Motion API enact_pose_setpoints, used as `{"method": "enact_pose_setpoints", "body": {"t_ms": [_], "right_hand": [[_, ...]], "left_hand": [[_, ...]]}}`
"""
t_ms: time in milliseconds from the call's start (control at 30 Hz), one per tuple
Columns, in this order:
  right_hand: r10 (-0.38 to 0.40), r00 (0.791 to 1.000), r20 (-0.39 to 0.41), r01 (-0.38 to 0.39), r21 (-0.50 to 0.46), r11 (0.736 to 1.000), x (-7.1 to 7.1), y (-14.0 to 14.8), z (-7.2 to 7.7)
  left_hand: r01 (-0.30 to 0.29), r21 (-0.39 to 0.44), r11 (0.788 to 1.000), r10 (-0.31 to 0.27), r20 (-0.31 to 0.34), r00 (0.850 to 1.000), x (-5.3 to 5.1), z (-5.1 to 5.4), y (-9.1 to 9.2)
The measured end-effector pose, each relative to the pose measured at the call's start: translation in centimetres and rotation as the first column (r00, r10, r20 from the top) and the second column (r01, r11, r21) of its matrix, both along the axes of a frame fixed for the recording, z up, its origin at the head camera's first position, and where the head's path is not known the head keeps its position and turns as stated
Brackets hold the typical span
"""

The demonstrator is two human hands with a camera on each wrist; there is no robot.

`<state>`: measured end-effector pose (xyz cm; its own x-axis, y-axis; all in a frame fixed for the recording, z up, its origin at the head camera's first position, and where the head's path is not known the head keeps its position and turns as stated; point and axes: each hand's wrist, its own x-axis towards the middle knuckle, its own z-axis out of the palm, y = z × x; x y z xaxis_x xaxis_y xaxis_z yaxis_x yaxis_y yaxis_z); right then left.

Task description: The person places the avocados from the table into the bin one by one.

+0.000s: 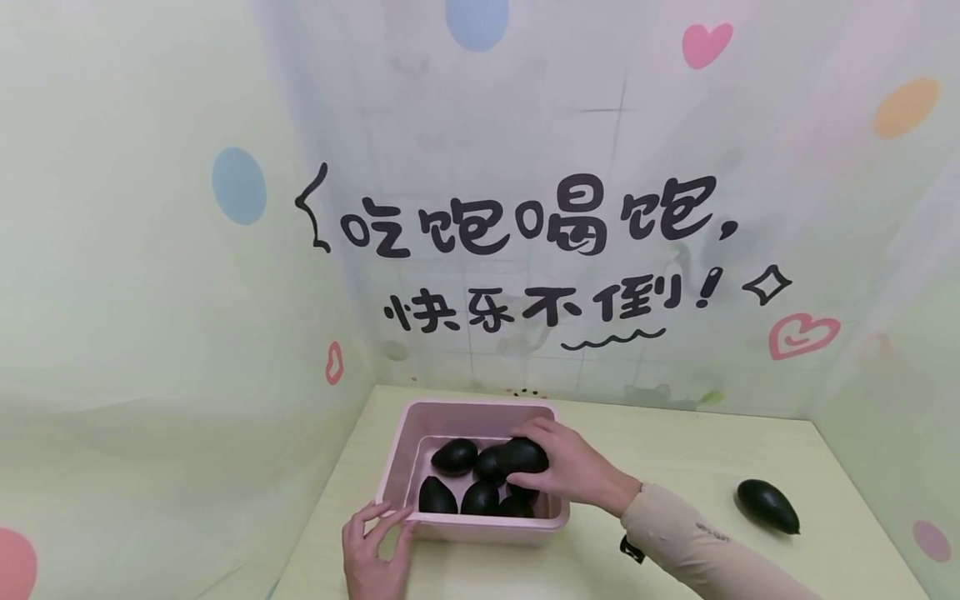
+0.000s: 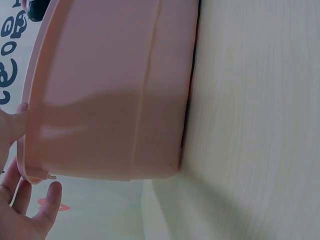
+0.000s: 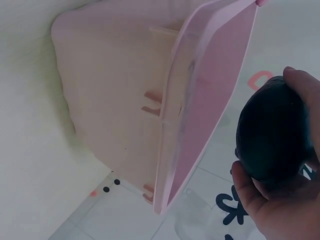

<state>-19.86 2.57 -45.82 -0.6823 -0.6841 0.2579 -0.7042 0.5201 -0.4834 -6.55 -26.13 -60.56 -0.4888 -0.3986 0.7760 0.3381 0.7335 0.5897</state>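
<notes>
A pink plastic bin [image 1: 480,531] stands on the table with several dark, glossy avocados [image 1: 454,457] lying inside. My right hand [image 1: 577,468] holds another avocado [image 1: 525,455] over the bin's right part, thumb and fingers round its sides. In the right wrist view this avocado [image 3: 272,130] looks dark green and is above the rim. My left hand [image 1: 375,554] is at the near left corner of the bin, thumb and fingers on its rim, as the left wrist view of the bin wall [image 2: 110,75] also shows. The held avocado partly hides those beneath it.
One single avocado [image 1: 768,506] lies on the pale wooden table [image 1: 660,442], well to the right of the bin. A printed backdrop [image 1: 525,125] with dark lettering rises behind the table and along both sides.
</notes>
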Motion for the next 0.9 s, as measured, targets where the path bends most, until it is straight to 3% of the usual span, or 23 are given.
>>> {"method": "enact_pose_setpoints", "body": {"t_ms": [467, 900], "right_hand": [[-0.03, 0.999, 0.021, 0.03, -0.027, 0.999, 0.3, 0.1, -0.3], [-0.107, 0.99, 0.088, 0.109, -0.025, 0.994, 0.0, 1.6, -1.1]], "left_hand": [[0.008, 0.0, 1.0, -0.008, 0.003, 1.0, 0.2, 0.1, 0.1], [0.015, 0.016, 1.0, -0.015, 0.007, 1.0, 0.2, 0.3, 0.2]]}}
